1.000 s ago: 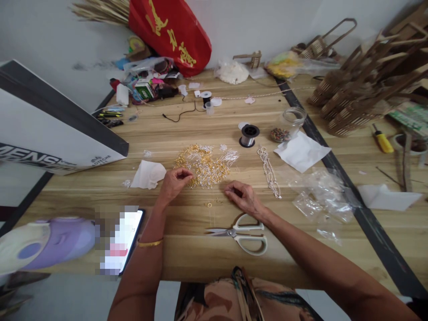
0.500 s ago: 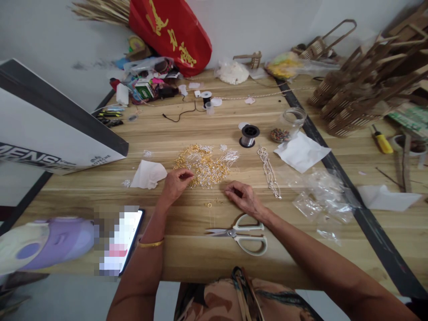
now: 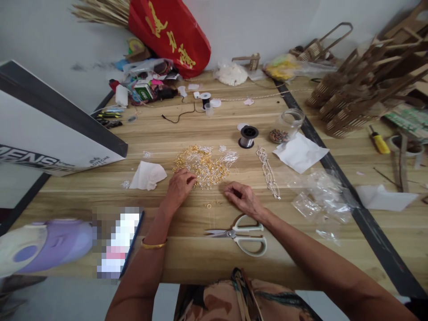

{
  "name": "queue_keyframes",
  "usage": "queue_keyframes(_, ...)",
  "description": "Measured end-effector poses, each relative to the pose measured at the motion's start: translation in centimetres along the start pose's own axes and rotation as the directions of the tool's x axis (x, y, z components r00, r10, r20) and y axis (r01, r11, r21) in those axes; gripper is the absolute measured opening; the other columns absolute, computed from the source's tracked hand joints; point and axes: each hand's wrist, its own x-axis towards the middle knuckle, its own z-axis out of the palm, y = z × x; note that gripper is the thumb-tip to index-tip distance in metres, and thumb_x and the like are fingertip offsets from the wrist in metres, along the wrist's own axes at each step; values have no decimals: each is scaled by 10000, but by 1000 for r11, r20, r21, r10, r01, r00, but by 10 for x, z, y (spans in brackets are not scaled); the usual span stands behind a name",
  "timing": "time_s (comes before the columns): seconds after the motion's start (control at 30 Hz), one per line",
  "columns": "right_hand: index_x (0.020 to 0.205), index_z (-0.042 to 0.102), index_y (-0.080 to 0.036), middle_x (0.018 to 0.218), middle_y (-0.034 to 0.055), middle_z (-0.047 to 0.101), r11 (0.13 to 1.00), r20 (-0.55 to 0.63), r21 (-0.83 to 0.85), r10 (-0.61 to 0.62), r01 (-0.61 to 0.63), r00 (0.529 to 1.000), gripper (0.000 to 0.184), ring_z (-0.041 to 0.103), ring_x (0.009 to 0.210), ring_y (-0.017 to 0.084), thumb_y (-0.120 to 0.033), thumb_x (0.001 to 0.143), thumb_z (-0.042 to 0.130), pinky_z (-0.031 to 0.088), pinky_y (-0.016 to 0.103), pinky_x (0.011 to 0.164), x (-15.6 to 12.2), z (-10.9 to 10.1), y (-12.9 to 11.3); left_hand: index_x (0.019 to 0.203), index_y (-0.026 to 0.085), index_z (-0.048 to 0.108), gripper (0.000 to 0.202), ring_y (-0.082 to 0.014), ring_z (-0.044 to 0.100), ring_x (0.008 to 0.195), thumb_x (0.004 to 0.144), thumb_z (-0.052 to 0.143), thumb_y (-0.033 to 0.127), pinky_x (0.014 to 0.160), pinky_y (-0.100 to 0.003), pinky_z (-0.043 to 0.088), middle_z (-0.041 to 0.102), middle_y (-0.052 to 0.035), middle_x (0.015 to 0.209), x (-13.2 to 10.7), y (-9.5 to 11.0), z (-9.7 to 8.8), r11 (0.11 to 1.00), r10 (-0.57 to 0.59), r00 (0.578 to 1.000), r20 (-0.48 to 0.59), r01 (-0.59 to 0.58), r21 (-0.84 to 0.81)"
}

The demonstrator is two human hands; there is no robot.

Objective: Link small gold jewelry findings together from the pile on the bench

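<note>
My left hand (image 3: 179,188) rests on the wooden table (image 3: 187,254) with its fingers pinched together at the near edge of a heap of small gold and silver findings (image 3: 204,164). What the pinch holds is too small to make out. My right hand (image 3: 243,197) lies a little to the right, fingers curled in a pinch on the tabletop, its contents hidden. A few loose gold rings (image 3: 210,205) lie between the two hands. White-handled scissors (image 3: 242,235) sit just in front of my right wrist.
A silver chain (image 3: 269,173), a wire spool (image 3: 248,136), a jar of beads (image 3: 286,126), white paper (image 3: 300,153) and clear bags (image 3: 321,196) lie to the right. A phone (image 3: 118,243), a purple object (image 3: 43,245), a tissue (image 3: 147,174) and a large box (image 3: 50,129) are left.
My left hand has slid slightly right and its fingers have closed down onto the edge of the heap. My right hand has stayed put.
</note>
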Motion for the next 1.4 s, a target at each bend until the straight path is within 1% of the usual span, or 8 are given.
queue_keyframes(0.27, 816, 600, -162, 676, 9, 575, 1000, 0, 3, -3, 3, 1000, 128, 499, 588, 116, -263, 849, 529, 392, 222, 548, 0, 0, 0, 801, 190, 669, 117, -198, 564, 818, 832, 569, 241, 819, -344, 436, 628, -47, 831, 2, 2, 5, 1000, -12, 1000, 21, 12, -6)
queue_keyframes(0.63, 818, 604, -161, 679, 11, 576, 1000, -4, 10, 0, 0, 1000, 126, 508, 599, 120, -259, 853, 532, 401, 229, 561, 1, 0, -2, 763, 187, 621, 139, -205, 548, 846, 845, 509, 197, 823, -343, 424, 609, -51, 827, 1, -1, 4, 999, 35, 998, 60, -37, 26)
queue_keyframes(0.73, 813, 605, -162, 682, 11, 578, 1000, -6, 9, 1, -1, 1000, 125, 512, 606, 122, -257, 853, 535, 408, 233, 569, 1, 0, -3, 776, 189, 614, 144, -201, 547, 841, 850, 490, 189, 830, -344, 425, 613, -50, 828, 1, -3, 3, 999, 43, 998, 55, -43, 10)
queue_keyframes(0.9, 817, 607, -165, 672, 4, 571, 1000, -3, 4, -2, 2, 1000, 113, 505, 589, 117, -251, 850, 542, 403, 229, 555, 1, 0, -1, 793, 189, 640, 142, -195, 571, 817, 842, 510, 216, 810, -341, 439, 655, -49, 838, 3, -9, -2, 1000, -12, 1000, 15, 12, -26)
queue_keyframes(1.0, 820, 605, -167, 669, 4, 568, 1000, 3, 2, 0, 0, 1000, 116, 500, 586, 118, -254, 854, 538, 398, 229, 550, 1, 0, 0, 799, 189, 662, 138, -200, 587, 819, 833, 534, 228, 809, -347, 445, 674, -53, 849, 3, -11, -5, 998, -14, 1000, -8, 13, -57)
queue_keyframes(1.13, 827, 605, -165, 686, 10, 581, 1000, 3, 6, -1, 1, 1000, 120, 509, 598, 119, -258, 855, 535, 404, 228, 559, 0, 0, 0, 798, 187, 671, 102, -190, 591, 779, 808, 573, 213, 771, -330, 455, 664, -47, 823, 3, -8, -7, 998, -16, 1000, 9, 16, -57)
queue_keyframes(1.27, 828, 604, -165, 681, 9, 579, 1000, 1, 12, -1, 1, 1000, 114, 511, 596, 121, -252, 851, 535, 403, 229, 558, 0, 0, 0, 777, 184, 668, 96, -184, 577, 758, 807, 581, 212, 759, -328, 450, 642, -42, 792, 1, -4, -6, 1000, -19, 999, 33, 20, -16)
queue_keyframes(1.4, 828, 606, -163, 673, 7, 573, 1000, 8, 15, 5, -5, 1000, 120, 505, 586, 121, -256, 850, 533, 398, 232, 552, 0, 0, 1, 813, 189, 666, 106, -190, 573, 811, 825, 570, 231, 807, -331, 439, 645, -40, 813, 2, -3, -1, 1000, -6, 1000, -12, 6, -15)
